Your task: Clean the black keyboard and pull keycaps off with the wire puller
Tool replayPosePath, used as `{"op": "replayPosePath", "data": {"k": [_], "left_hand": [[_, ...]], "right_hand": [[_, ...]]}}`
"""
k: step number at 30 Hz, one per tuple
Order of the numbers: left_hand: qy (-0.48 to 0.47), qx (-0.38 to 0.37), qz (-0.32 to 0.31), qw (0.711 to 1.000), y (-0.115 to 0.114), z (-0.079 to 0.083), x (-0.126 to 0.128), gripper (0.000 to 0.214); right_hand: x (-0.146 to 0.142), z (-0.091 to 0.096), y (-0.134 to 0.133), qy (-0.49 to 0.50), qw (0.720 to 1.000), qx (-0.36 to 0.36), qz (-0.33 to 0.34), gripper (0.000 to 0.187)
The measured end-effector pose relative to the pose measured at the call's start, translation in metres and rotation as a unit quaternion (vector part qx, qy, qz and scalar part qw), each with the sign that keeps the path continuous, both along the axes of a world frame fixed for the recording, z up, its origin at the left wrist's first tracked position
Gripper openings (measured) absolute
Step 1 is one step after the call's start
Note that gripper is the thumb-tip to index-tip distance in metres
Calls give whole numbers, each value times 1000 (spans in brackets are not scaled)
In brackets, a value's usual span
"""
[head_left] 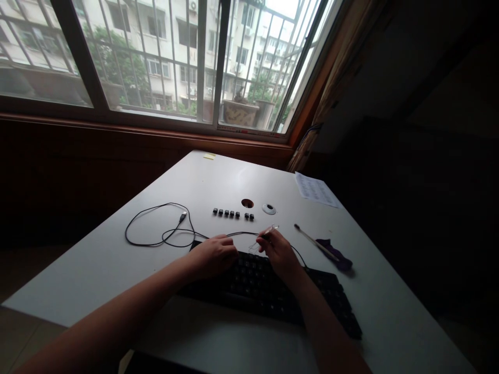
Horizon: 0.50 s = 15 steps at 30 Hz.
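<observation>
A black keyboard (pixel 265 291) lies at a slant across the near part of the white table. My left hand (pixel 216 254) rests over its upper left part, fingers curled against the keys and back edge; the fingertips are partly hidden. Above the keyboard's back edge, my right hand (pixel 278 254) pinches a wire keycap puller (pixel 253 248), whose thin loops point left. A small dark piece shows at those fingers, too small to tell. Behind the keyboard, several black keycaps (pixel 226 213) stand in a row with a gap near its right end.
The keyboard's black cable (pixel 134 243) coils at left, ending in a USB plug (pixel 182 217). Beyond the keycaps are a round table hole (pixel 247 203) and a white ring cover (pixel 268 209). Rightward lie a thin brush (pixel 312 239), a dark purple cloth (pixel 339 258) and printed paper (pixel 316 190).
</observation>
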<state>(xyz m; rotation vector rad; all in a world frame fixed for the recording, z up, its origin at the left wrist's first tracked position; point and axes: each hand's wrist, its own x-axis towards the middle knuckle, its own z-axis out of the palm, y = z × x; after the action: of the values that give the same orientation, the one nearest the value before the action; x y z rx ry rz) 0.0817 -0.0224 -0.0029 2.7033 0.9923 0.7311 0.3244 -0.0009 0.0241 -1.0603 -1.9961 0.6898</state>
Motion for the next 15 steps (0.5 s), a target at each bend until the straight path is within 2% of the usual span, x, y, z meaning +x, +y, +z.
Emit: {"op": "replayPosePath", "data": {"k": [7, 15], "left_hand": [[-6, 0, -6, 1000, 0, -1, 0, 13], [2, -7, -6, 1000, 0, 2, 0, 11]], "right_hand": [[1, -8, -4, -23, 998, 65, -5, 21], [-2, -5, -6, -14, 996, 85, 19, 20]]}}
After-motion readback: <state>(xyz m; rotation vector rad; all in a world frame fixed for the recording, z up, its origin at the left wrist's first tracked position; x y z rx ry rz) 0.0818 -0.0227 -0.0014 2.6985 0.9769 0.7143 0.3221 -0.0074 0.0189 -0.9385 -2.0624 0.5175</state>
